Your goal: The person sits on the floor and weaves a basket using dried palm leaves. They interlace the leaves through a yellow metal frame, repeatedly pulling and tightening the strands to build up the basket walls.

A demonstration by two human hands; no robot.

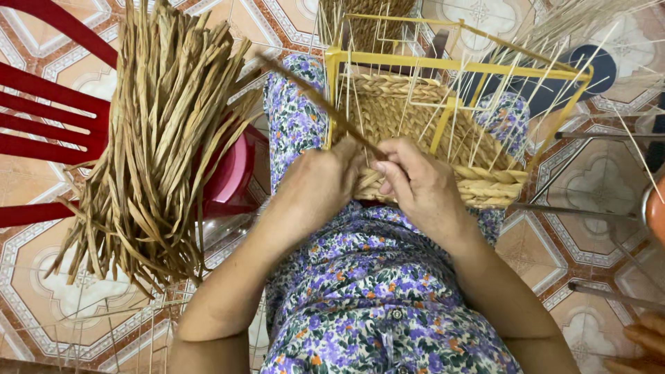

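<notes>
Both hands are working at the near rim of a half-woven basket (415,131) resting on the lap inside a yellow frame (457,66). The right hand (422,183) is pinching a dry, pliable strand (312,93); it looks light and brittle, best held near the weave. The left hand (315,187) is curling closed against the rim, wrist bent down.

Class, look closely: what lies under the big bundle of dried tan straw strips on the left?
The bundle of dried tan straw strips rests on a red plastic chair; most of its seat is covered. Patterned floor tiles show below.
</notes>
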